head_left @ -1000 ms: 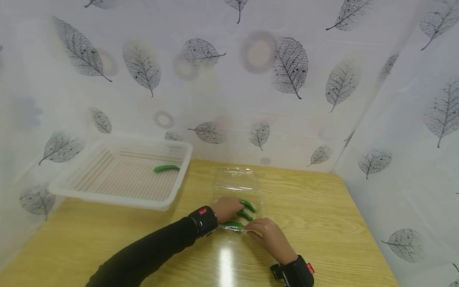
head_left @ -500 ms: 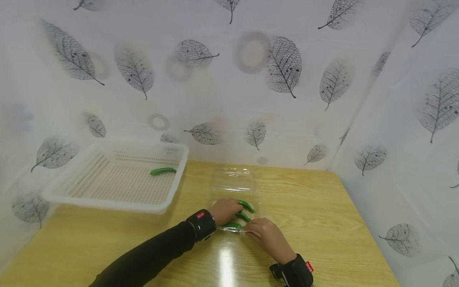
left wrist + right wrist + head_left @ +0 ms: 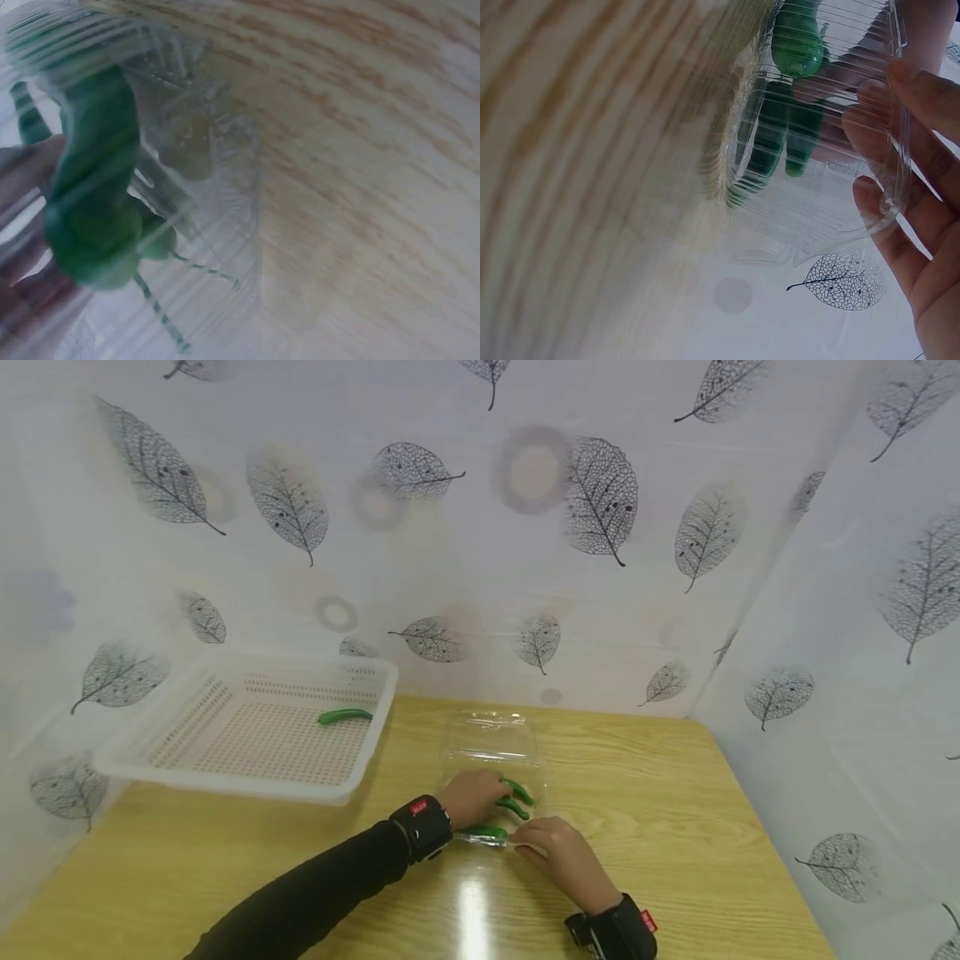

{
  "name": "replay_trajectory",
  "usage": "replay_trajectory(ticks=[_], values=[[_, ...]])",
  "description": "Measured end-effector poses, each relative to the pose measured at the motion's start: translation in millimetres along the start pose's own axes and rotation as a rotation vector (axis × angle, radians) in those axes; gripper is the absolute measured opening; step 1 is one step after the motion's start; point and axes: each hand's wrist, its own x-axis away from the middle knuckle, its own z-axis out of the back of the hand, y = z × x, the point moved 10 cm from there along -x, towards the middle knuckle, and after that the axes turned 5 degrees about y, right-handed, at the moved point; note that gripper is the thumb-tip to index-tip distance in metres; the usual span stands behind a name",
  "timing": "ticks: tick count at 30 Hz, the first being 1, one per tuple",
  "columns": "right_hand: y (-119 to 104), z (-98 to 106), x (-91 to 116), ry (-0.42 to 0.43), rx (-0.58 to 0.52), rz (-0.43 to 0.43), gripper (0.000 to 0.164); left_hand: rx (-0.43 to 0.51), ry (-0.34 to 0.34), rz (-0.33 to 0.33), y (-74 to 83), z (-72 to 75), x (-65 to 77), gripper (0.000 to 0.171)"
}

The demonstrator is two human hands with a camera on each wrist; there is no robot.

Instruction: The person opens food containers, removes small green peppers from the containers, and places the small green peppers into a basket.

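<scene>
A clear plastic clamshell box (image 3: 491,733) lies with its lid laid back on the table, green chili peppers in its near half. My left hand (image 3: 471,799) reaches down into it, over the peppers, and its fingertips are hidden in the head view. Through the clear wall, the left wrist view has its fingers right behind a thick pepper (image 3: 97,187); whether they grip it I cannot tell. My right hand (image 3: 558,853) pinches the box's near right rim between thumb and fingers. Beside that rim, one pepper (image 3: 486,832) lies along the front wall.
At the left stands a white perforated plastic basket (image 3: 300,790), with one green pepper (image 3: 345,716) inside near its right wall. The wooden table (image 3: 645,777) meets leaf-patterned sheeting (image 3: 480,560) at the back and sides.
The camera view shifts slightly. My left hand makes only a tiny movement among the peppers, while my right hand keeps its place on the rim.
</scene>
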Motion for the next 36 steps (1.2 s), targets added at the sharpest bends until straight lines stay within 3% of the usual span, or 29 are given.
replay_trajectory(ticks=[9, 15, 26, 30, 36], values=[[1.0, -0.2, -1.3, -0.011, -0.002, -0.013, 0.019, -0.030, 0.081, -0.027, 1.3, 25.3, -0.5, 0.016], [-0.2, 0.1, -1.8, -0.008, -0.004, 0.000, 0.021, -0.035, 0.102, -0.025, 0.5, 45.1, -1.7, 0.011], [1.1, -2.1, 0.3, -0.023, -0.013, -0.017, 0.021, -0.004, 0.088, -0.046, -2.1, 89.4, 4.1, 0.014], [-0.1, -0.9, 0.3, -0.004, -0.009, -0.004, 0.022, 0.033, 0.126, -0.055, -16.5, 111.4, 8.3, 0.014], [-0.8, -0.6, -0.4, -0.012, -0.008, -0.012, 0.022, 0.115, 0.207, 0.037, -65.3, 153.2, 19.9, 0.014]])
